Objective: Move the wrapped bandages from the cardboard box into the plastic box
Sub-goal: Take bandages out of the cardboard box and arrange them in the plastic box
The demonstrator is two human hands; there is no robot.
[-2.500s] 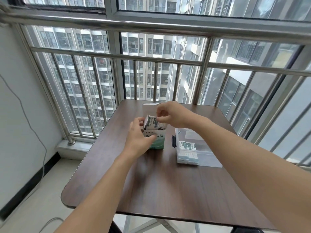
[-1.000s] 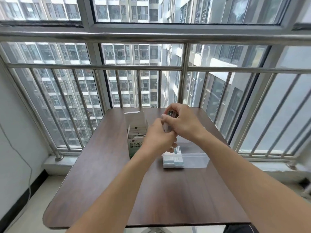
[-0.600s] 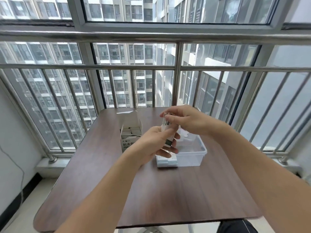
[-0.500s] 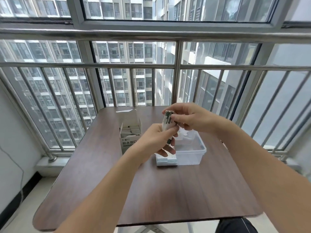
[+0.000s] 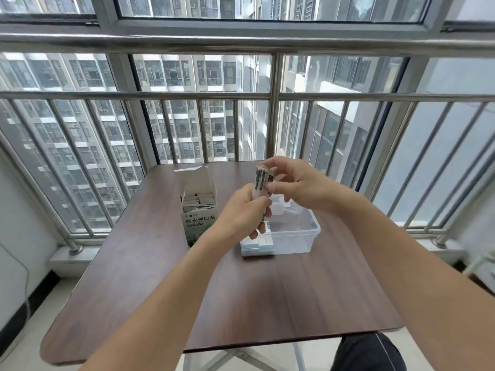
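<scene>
A small stack of wrapped bandages [image 5: 262,180] stands upright in the air above the clear plastic box [image 5: 297,235]. My left hand [image 5: 241,212] grips its lower end and my right hand [image 5: 297,183] pinches its upper end. The open cardboard box [image 5: 199,220], white and green with its flap up, stands left of the plastic box and holds several more wrapped bandages [image 5: 199,202]. A stack of wrapped bandages [image 5: 258,243] lies at the near left end of the plastic box, partly hidden by my left hand.
Both boxes stand at the far middle of a dark wooden table [image 5: 227,290]. A metal railing [image 5: 273,108] and window run right behind the table's far edge. A white wall [image 5: 16,210] lies to the left.
The bandage stack was lifted out of the cardboard box and carried right, over the plastic box. My left hand let go of the cardboard box and joined my right hand on the stack.
</scene>
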